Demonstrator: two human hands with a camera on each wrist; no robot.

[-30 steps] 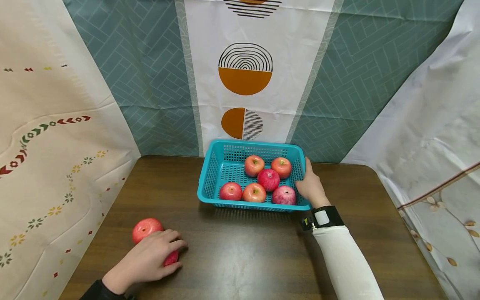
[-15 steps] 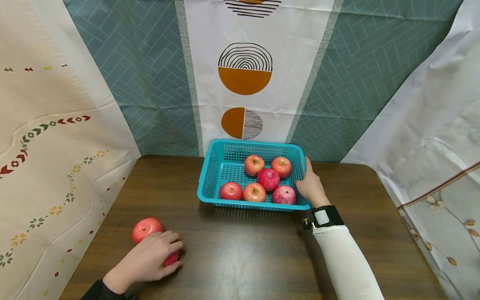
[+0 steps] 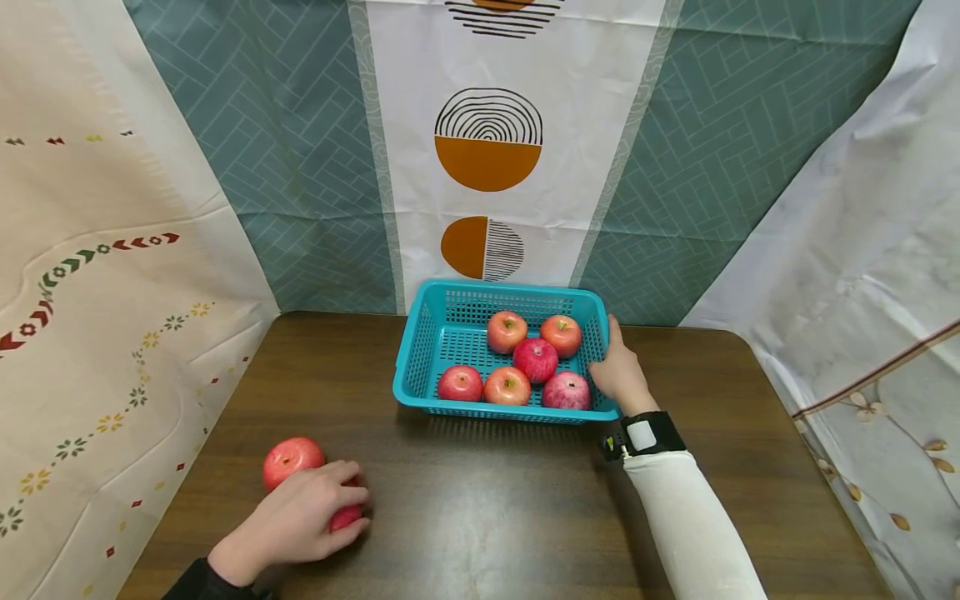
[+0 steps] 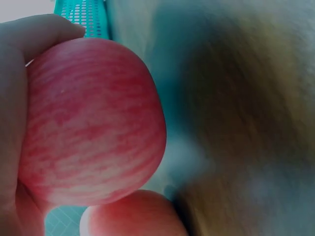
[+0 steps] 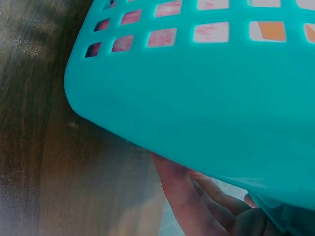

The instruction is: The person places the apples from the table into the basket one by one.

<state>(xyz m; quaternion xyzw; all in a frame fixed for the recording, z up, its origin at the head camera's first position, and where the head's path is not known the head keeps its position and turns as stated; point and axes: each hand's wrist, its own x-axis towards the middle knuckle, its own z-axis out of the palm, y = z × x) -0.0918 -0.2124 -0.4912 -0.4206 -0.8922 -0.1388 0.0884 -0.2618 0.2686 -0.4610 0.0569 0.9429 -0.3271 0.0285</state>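
Note:
My left hand [image 3: 300, 512] grips a red apple [image 3: 345, 517] at the table's near left. In the left wrist view that apple [image 4: 93, 123] shows streaked red skin, with fingers curled round it. Just behind the hand in the head view lies another apple [image 3: 292, 461], lighter red; the left wrist view shows part of it, an apple [image 4: 138, 216] below the held one. At the turquoise plastic basket [image 3: 510, 415], my right hand [image 3: 621, 373] holds the right rim. The right wrist view catches curled fingers [image 5: 184, 196] under the basket's edge [image 5: 197, 108].
Inside the basket, several apples [image 3: 536, 360] sit mostly toward the front and right. The brown wooden table [image 3: 465, 517] stretches in front of it. A patterned cloth [image 3: 487, 167] hangs close behind the basket, with more cloth at both sides.
The left hand's fingers have drawn in a little round the apple, and hand and apple have shifted very slightly. The right hand and the basket stay put.

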